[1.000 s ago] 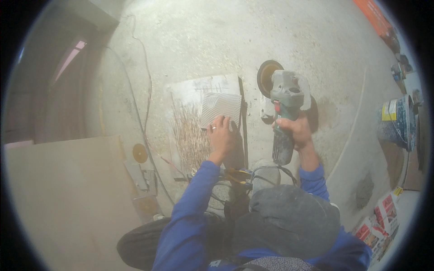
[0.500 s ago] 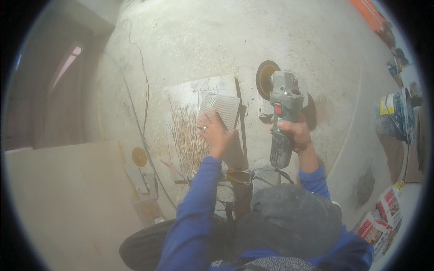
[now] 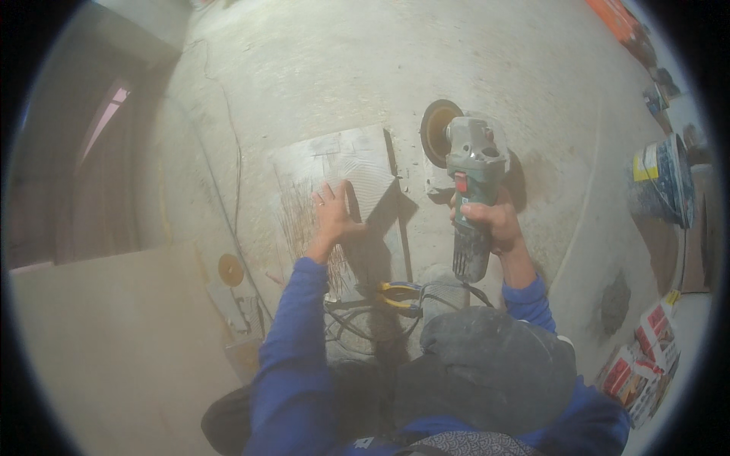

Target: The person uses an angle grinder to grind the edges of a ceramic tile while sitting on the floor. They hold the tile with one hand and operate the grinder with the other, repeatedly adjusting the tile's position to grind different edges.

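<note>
My right hand (image 3: 498, 220) is wrapped round the body of a green and grey angle grinder (image 3: 473, 156). The grinder's round brown disc (image 3: 439, 133) points away from me, above the dusty floor. Over a scored, pale slab (image 3: 300, 159) lying flat on the floor, my left hand (image 3: 332, 218) has its fingers stretched and spread. A smaller piece of tile with a ridged grey face (image 3: 371, 182) lies on the slab just right of that hand. Whether the fingers touch the slab or hover cannot be made out.
Yellow-handled pliers (image 3: 399, 296) and a dark cable (image 3: 346, 319) lie before my knees. A loose cutting disc (image 3: 230, 270) is at left, beside a large pale board (image 3: 114, 327). A bucket (image 3: 661, 182) and red-and-white bags (image 3: 639, 365) stand at right. Dust hazes everything.
My left hand has moved left and slightly down, off the ridged tile piece, which is now more uncovered. The grinder stays in my right hand, shifted slightly left in the picture. Dust has thickened.
</note>
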Action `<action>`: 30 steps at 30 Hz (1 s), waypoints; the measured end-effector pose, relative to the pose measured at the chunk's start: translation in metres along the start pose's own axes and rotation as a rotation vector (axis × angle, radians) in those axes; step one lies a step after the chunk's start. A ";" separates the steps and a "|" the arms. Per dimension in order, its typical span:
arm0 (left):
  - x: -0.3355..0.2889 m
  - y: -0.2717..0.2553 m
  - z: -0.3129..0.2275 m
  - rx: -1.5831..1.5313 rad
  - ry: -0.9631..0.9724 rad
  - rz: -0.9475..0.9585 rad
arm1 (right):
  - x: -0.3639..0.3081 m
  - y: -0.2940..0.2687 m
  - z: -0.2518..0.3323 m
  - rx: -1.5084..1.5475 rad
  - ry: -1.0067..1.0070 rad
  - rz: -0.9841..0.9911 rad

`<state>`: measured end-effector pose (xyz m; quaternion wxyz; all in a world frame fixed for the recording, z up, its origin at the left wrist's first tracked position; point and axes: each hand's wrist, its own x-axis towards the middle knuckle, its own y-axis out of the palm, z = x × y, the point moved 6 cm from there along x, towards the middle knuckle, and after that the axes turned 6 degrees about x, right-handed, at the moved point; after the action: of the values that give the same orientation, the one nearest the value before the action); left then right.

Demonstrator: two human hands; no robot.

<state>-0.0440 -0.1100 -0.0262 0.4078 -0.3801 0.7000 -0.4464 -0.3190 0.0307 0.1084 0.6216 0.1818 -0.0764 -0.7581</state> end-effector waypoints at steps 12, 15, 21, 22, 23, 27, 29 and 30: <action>0.006 -0.016 0.010 0.150 -0.023 0.005 | 0.002 -0.001 -0.010 0.042 -0.047 -0.025; 0.010 -0.008 0.017 0.201 -0.008 0.022 | -0.001 -0.002 -0.013 0.025 -0.016 -0.036; 0.017 -0.004 0.029 0.087 0.081 -0.023 | -0.003 -0.002 -0.011 0.014 -0.028 -0.050; 0.019 -0.009 0.028 0.049 0.160 -0.046 | -0.002 -0.002 -0.009 0.005 -0.033 -0.049; 0.021 -0.018 0.030 -0.001 0.258 -0.083 | -0.003 -0.002 -0.008 0.000 -0.034 -0.051; 0.044 -0.055 0.069 -0.426 0.278 0.216 | -0.003 0.000 -0.008 0.027 -0.005 -0.038; 0.055 -0.075 0.085 -0.520 0.241 0.247 | -0.004 0.001 -0.007 0.026 0.005 -0.039; 0.060 -0.085 0.091 -0.576 0.237 0.252 | -0.004 0.002 -0.007 0.036 0.010 -0.046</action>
<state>0.0304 -0.2192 0.0148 0.2514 -0.3356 0.8814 -0.2175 -0.3138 0.0350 0.1030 0.6009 0.1983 -0.0829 -0.7699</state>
